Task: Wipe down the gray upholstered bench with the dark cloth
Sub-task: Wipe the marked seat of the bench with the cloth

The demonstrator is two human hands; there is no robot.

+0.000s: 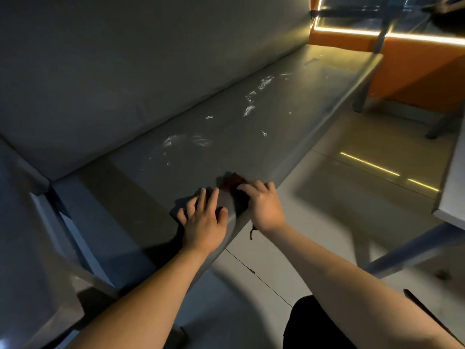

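The gray upholstered bench [226, 137] ran on a slant from the lower left to the upper right of the head view, its padded backrest [151, 59] rising along the far side. White smears [251, 107] lay scattered along the middle and farther part of the seat, well apart from both hands.

The dark cloth [236, 190] sat bunched at the front edge of the seat, near the person. The right hand [264, 207] gripped it from above, fingers curled over the wad and pressing it against the upholstery. A reddish-brown fold showed just beyond the knuckles. A loose thread [252, 233] of the cloth hung below the wrist, over the bench's front face.

The left hand [203, 222] rested palm down on the seat just beside the cloth. Its fingers were extended and slightly spread, grasping nothing, and the thumb lay near the front edge.

Below the bench stretched a pale tiled floor [352, 159], which reflected yellow light lines. An orange panel [415, 71] stood past the far end of the bench, with a glowing light strip [352, 30] along its top. The edge of a table [453, 192] on metal legs showed at the right.
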